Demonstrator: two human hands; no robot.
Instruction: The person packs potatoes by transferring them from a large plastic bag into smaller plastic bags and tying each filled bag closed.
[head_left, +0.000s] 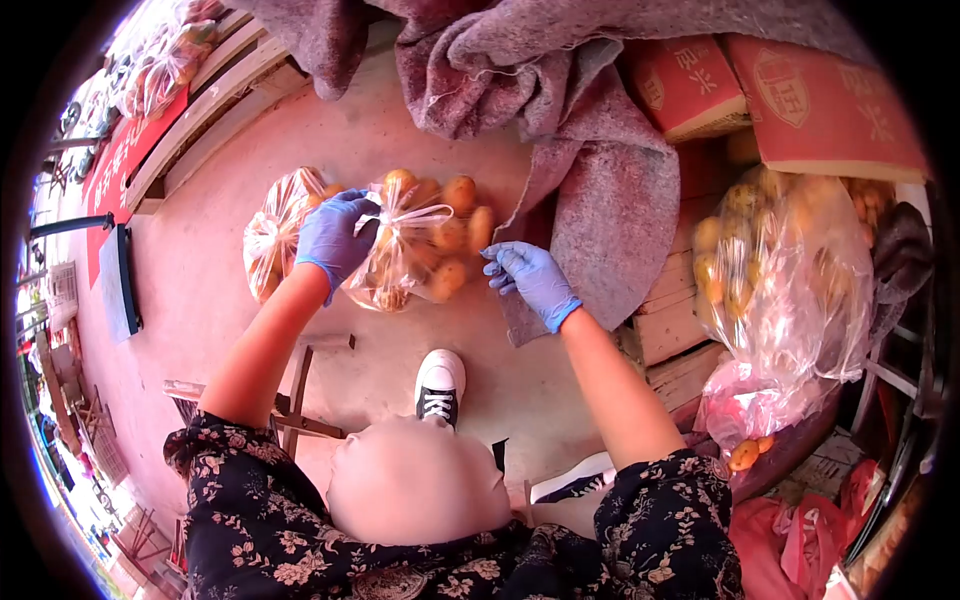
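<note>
Two clear plastic bags of round orange-yellow produce sit on the pinkish floor. One bag (437,240) is tied at the top, its plastic ends spread like a bow. My left hand (341,236), in a blue glove, is at this bag's left side, between it and the other bag (280,232); its fingers are bent, and their grip on the plastic is unclear. To the right of the tied bag, my right hand (527,277), also gloved in blue, has its fingers curled towards the thumb near the grey blanket's edge. Whether it holds anything is too small to tell.
A grey blanket (600,215) hangs from the top. Red cartons (825,105) and a large bag of yellow produce (770,260) stand on wooden boards at the right. A wooden pallet (215,95) lies upper left, a stool (300,395) lower left.
</note>
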